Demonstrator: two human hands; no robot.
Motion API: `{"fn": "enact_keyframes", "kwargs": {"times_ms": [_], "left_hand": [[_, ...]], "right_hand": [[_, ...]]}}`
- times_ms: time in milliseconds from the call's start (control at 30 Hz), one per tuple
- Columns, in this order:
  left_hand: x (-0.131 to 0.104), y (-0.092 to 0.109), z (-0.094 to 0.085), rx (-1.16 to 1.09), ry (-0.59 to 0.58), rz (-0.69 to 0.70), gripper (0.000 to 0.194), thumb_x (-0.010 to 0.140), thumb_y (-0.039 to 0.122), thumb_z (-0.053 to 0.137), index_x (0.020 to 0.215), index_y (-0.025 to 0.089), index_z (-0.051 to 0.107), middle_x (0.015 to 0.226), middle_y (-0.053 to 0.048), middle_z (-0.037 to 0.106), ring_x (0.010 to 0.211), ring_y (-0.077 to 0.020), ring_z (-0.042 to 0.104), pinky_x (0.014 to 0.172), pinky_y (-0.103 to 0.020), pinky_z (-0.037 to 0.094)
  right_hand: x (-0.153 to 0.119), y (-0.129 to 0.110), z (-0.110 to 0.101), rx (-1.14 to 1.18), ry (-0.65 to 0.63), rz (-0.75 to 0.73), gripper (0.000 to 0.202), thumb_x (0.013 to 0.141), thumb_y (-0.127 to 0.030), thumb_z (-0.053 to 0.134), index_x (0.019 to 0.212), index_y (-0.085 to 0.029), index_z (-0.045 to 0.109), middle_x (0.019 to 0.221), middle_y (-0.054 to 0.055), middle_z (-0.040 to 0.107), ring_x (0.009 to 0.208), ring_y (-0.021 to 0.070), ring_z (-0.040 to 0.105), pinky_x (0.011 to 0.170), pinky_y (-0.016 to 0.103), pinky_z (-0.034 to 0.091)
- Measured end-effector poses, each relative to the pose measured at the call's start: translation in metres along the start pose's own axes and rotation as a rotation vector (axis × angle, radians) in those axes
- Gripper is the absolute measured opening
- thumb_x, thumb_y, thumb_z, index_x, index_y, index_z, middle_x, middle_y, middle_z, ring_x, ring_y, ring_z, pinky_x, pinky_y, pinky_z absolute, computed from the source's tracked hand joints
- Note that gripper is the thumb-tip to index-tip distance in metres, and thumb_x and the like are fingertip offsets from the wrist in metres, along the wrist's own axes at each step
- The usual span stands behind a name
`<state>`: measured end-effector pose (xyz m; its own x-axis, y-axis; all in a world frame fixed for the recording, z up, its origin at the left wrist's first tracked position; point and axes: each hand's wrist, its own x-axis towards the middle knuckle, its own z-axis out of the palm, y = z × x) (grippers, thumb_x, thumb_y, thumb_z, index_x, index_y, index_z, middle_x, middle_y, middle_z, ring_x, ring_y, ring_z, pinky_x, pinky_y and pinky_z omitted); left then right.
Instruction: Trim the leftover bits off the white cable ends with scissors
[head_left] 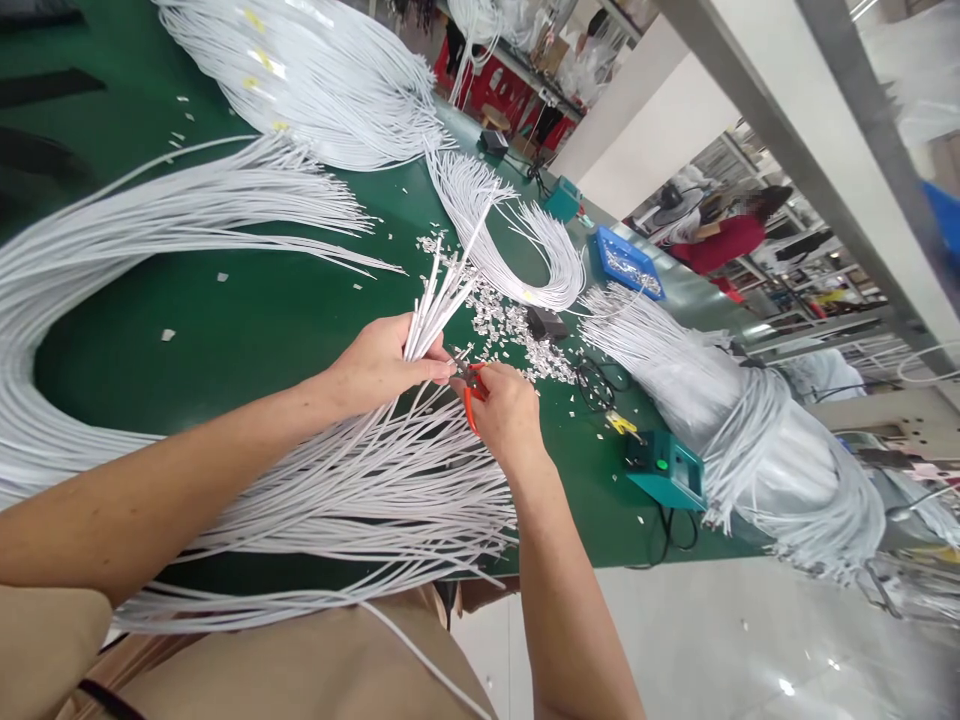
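Green tabletop (pixel 292 335) strewn with pale scraps (pixel 510 325) (a pillar (pixel 637 120) stands beyond). Above it, my left hand (pixel 386 362) is closed round tilted cables (pixel 441 302); my right hand (pixel 511 408) grips orange-handled pliers (pixel 471 408) beside them.

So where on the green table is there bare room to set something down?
Mostly bare: inside the white cable loop, left of the left hand, and between the right hand and the nearer teal device; each has stray scraps. Crowded: around the pliers, with the scrap pile beyond and cable ends below.
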<state>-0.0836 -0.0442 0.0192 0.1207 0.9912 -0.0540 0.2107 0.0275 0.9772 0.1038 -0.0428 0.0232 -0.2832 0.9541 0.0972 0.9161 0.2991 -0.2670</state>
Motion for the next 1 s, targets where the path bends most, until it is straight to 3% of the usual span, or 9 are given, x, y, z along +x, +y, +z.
{"fn": "enact_keyframes", "kwargs": {"times_ms": [167, 267, 367, 600, 767, 867, 933, 1000], "left_hand": [[0.001, -0.001, -0.001, -0.027, 0.001, -0.017, 0.016, 0.069, 0.03, 0.071, 0.078, 0.018, 0.066, 0.084, -0.003, 0.072, 0.083, -0.0222, 0.067, 0.078, -0.035, 0.05], [0.001, 0.0, -0.001, 0.051, 0.048, 0.003, 0.018, 0.067, 0.033, 0.073, 0.075, 0.018, 0.068, 0.086, -0.003, 0.071, 0.081, -0.0211, 0.064, 0.075, -0.033, 0.048], [0.001, 0.001, -0.001, 0.092, 0.076, 0.011, 0.018, 0.067, 0.033, 0.073, 0.075, 0.018, 0.069, 0.087, -0.002, 0.07, 0.079, -0.0196, 0.062, 0.072, -0.031, 0.046], [0.001, -0.002, -0.001, 0.099, 0.086, 0.013, 0.019, 0.068, 0.034, 0.073, 0.079, 0.019, 0.069, 0.093, -0.002, 0.071, 0.085, -0.0214, 0.063, 0.075, -0.032, 0.046], [0.002, -0.003, -0.001, -0.143, -0.041, -0.031, 0.013, 0.074, 0.025, 0.067, 0.083, 0.018, 0.061, 0.078, -0.002, 0.072, 0.081, -0.0205, 0.069, 0.081, -0.036, 0.049], [0.003, -0.003, -0.002, -0.312, -0.161, -0.064, 0.014, 0.077, 0.023, 0.065, 0.08, 0.019, 0.052, 0.077, -0.002, 0.071, 0.078, -0.0192, 0.07, 0.075, -0.034, 0.051], [0.004, -0.004, -0.003, -0.375, -0.231, -0.066, 0.017, 0.078, 0.024, 0.065, 0.076, 0.019, 0.049, 0.077, -0.002, 0.071, 0.077, -0.019, 0.07, 0.073, -0.034, 0.051], [0.005, -0.007, -0.005, -0.373, -0.227, -0.052, 0.022, 0.076, 0.028, 0.069, 0.077, 0.018, 0.05, 0.078, -0.002, 0.071, 0.08, -0.0199, 0.071, 0.077, -0.035, 0.051]], "right_hand": [[0.002, 0.003, -0.004, 0.293, -0.05, 0.065, 0.027, 0.08, -0.038, 0.065, 0.062, -0.02, 0.057, 0.069, 0.001, 0.057, 0.062, 0.0137, 0.045, 0.058, 0.028, 0.033], [0.005, -0.004, -0.011, 0.648, 0.018, 0.213, 0.019, 0.077, -0.038, 0.067, 0.071, -0.02, 0.066, 0.07, -0.001, 0.061, 0.065, 0.0139, 0.051, 0.064, 0.028, 0.04], [0.01, -0.015, -0.011, 0.91, 0.072, 0.262, 0.02, 0.074, -0.038, 0.07, 0.081, -0.02, 0.073, 0.078, 0.001, 0.067, 0.073, 0.0154, 0.057, 0.072, 0.029, 0.045], [0.015, -0.025, -0.003, 1.044, 0.106, 0.324, 0.016, 0.067, -0.032, 0.075, 0.075, -0.019, 0.074, 0.079, 0.001, 0.07, 0.073, 0.0147, 0.058, 0.072, 0.029, 0.046], [0.014, -0.027, 0.002, 1.249, 0.082, 0.422, 0.012, 0.064, -0.027, 0.074, 0.072, -0.018, 0.073, 0.067, -0.001, 0.065, 0.062, 0.0116, 0.051, 0.066, 0.028, 0.043], [0.015, -0.03, 0.001, 1.354, -0.017, 0.389, 0.009, 0.066, -0.026, 0.071, 0.068, -0.018, 0.071, 0.062, -0.001, 0.061, 0.061, 0.0122, 0.051, 0.065, 0.028, 0.042], [0.017, -0.03, 0.0, 1.364, -0.088, 0.358, 0.011, 0.069, -0.029, 0.071, 0.067, -0.018, 0.07, 0.061, -0.002, 0.059, 0.061, 0.0127, 0.052, 0.065, 0.029, 0.042], [0.018, -0.028, -0.001, 1.298, -0.053, 0.381, 0.015, 0.07, -0.033, 0.072, 0.069, -0.018, 0.071, 0.061, -0.002, 0.058, 0.061, 0.0123, 0.05, 0.065, 0.028, 0.042]]}}
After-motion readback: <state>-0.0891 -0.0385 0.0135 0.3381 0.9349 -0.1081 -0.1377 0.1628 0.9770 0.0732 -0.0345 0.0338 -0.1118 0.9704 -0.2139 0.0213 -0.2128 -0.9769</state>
